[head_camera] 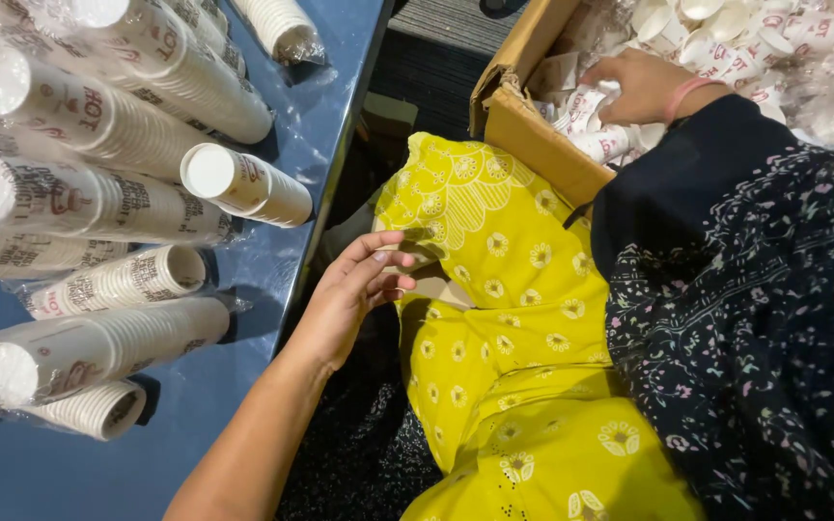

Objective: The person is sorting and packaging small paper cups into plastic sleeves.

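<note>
Loose paper cups (598,123) in the cardboard box (533,135), far right, are gripped by the right hand (641,85). The left hand (364,280) is held open, empty, beside the desk (330,125).

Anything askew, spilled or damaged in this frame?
Loose paper cups lie jumbled in the cardboard box where the right hand reaches, unlike the stacked sleeves on the blue table. Nothing looks damaged.

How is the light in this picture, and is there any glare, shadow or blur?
Head view: even, bright light; soft glare on the shiny blue table top and on the clear plastic sleeves around the stacked white paper cups; short dark shadows under those stacks; the left hand looks sharp, the right hand in the brown cardboard box slightly softer.
</note>
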